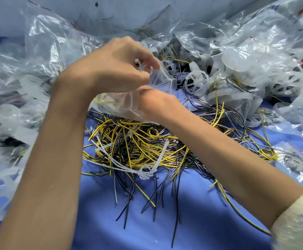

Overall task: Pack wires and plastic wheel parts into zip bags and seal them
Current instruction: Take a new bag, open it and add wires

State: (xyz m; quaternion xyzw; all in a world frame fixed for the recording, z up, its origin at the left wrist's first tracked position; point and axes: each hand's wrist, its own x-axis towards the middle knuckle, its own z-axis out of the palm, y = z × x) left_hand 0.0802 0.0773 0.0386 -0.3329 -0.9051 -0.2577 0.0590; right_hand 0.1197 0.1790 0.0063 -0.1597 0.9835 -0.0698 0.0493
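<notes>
- The zip bag (114, 105) is held up just above the picture's centre, at about 11 o'clock, over the wire heap. It is clear and crumpled, with a little yellow showing through its film.
- The left hand (114, 64) is at 12 o'clock, directly above the bag. Its fingers are curled in towards the thumb and pinch the bag's upper edge.
- The right hand (136, 103) reaches in from 4 o'clock and is covered by the bag's film past the wrist. I cannot tell whether its fingers are spread or closed.
- The wires (138, 147) lie in a loose tangle at the centre and towards 6 o'clock, directly below the bag. They are yellow, black and grey, with loose ends trailing towards the viewer.
- A knotted bundle of white wire (145, 173) lies on the near edge of the tangle, at 6 o'clock.
- A small coil of yellow wire (268, 154) lies apart at 4 o'clock, beyond the right forearm.
- A translucent plastic wheel part (196, 81) with spokes stands at 2 o'clock, near the left fingertips, among more of its kind.
- Heaps of clear bags (44, 42) pile up from 9 o'clock round to 2 o'clock; some show red zip lines.
- A blue cloth (192, 213) lies under everything.
- A pale sleeve (295, 222) covers the right arm at 4 o'clock.
</notes>
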